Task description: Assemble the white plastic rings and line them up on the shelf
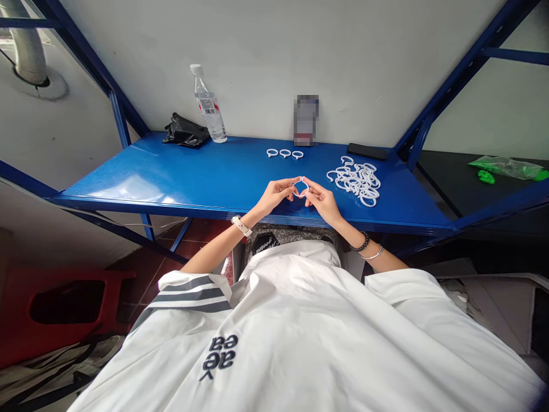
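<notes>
Between my two hands, just above the front part of the blue table (206, 186), is a white plastic ring (307, 186). The fingers of my left hand (277, 193) pinch its left side. On its right side, my right hand (322, 201) grips it with thumb and fingers, and the fingertips of both hands nearly meet at the top. Beyond them, three similar white rings (285, 153) lie in a row. A pile of loose white rings (358, 182) rests to the right of my right hand; some show a gap and small end tabs.
At the back left stand a water bottle (210, 111) and a crumpled black plastic bag (186, 131). A pixelated upright object (306, 120) leans on the wall. Near the back right lies a black phone (366, 151). Blue metal posts (422, 137) rise at the table's sides.
</notes>
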### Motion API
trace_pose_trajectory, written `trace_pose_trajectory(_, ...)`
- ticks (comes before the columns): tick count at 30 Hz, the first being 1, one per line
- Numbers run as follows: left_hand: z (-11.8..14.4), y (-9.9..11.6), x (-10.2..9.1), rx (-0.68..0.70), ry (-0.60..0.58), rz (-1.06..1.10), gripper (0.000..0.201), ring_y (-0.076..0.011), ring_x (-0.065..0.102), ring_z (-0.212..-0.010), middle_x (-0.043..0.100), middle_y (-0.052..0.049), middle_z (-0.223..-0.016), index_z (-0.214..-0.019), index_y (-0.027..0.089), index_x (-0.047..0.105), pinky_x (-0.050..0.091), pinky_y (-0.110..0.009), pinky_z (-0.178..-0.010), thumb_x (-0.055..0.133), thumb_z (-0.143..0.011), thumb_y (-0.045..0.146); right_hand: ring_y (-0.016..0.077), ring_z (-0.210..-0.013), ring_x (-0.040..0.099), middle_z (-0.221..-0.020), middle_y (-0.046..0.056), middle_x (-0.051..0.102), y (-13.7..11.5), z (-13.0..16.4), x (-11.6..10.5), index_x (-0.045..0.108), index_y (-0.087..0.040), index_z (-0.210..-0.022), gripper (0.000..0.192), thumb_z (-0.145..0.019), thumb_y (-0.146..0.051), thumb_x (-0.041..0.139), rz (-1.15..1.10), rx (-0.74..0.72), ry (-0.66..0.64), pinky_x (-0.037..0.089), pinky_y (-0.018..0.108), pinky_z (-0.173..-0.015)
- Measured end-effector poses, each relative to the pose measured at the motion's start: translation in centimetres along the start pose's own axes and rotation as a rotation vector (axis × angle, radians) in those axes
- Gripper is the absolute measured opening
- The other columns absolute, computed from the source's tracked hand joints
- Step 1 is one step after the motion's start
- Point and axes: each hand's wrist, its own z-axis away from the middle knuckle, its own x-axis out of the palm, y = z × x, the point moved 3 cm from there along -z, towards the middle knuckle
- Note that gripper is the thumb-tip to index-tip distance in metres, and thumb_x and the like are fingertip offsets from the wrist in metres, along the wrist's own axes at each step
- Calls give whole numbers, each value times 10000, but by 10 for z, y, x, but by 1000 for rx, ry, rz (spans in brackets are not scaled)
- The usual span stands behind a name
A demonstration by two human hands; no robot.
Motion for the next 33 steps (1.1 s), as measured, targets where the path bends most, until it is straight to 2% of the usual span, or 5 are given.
trace_pose_trajectory(8, 0, -1, 0, -8, 7, 18, 481, -108, 591, -636, 722, -55, -818, -1274, 120, 670, 499, -272, -698, 683, -846, 340, 151, -621, 587, -853, 59, 737, 1, 0, 0, 555, -224, -1410, 518, -934, -428, 568, 46, -31, -49, 543, 309, -602)
trace_pose_trajectory(14, 0, -1, 0, -16, 14, 16, 467, -107, 593, -632, 716, -51, -815, -1262, 113, 675, 499, -271, -694, 680, -842, 318, 139, -604, 584, -839, 50, 730, 3, 0, 0, 567, -215, -1395, 505, -924, -397, 587, -1, -18, -43, 536, 309, -615)
trace_pose_trajectory(22, 0, 0, 1, -8, 10, -29, 501, -117, 603, -655, 724, -72, -833, -1251, 99, 673, 508, -270, -689, 701, -849, 396, 139, -615, 589, -853, 49, 721, 8, -1, 1, 543, -218, -1405, 515, -928, -407, 586, -9, -24, -58, 528, 294, -591)
trace_pose_trajectory(33, 0, 1, 1, 16, 15, -15, 537, -132, 628, -657, 710, -65, -784, -1224, 85, 673, 524, -274, -672, 711, -843, 462, 123, -606, 577, -832, 32, 686, 3, 1, 2, 566, -210, -1381, 495, -925, -402, 579, 20, -45, -15, 528, 283, -607)
